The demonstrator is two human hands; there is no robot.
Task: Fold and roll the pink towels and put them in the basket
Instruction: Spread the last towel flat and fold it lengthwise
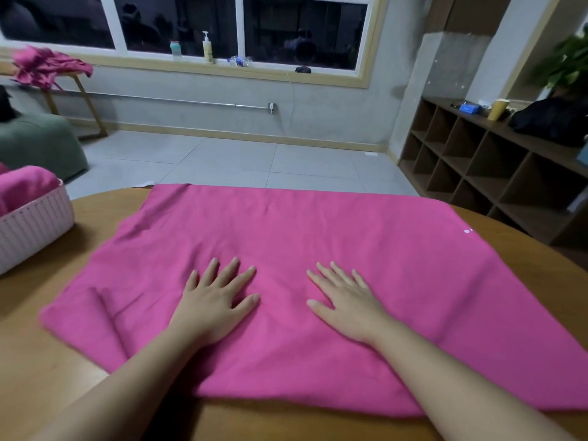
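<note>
Where the wooden desk point(38, 361) curves away at the far left, a pale pink woven basket point(35, 224) stands on it with pink towels point(24, 186) already inside, their tops showing above the rim. Behind it, across the floor, more pink cloth point(47, 66) lies heaped on a small wooden stand by the window, and a green cushion seat point(38, 144) sits below that. Just right of the basket, apart from it, a large pink towel point(366, 224) is spread over the middle of the desk, its far edge reaching the desk's far rim and its near left part creased into a fold. The left hand point(216, 300) lies palm down on the towel near its centre, fingers straight and spread, gripping nothing. Just beside it, not touching, the right hand point(343, 300) lies flat on the towel in the same way, fingers straight and fanned, holding nothing. Farther right, the towel's corner carries a small white mark point(467, 231). Beyond the desk at the right stands a dark wooden shelf point(477, 167) of open cubbies, with a yellow cup point(497, 109) on top.
</note>
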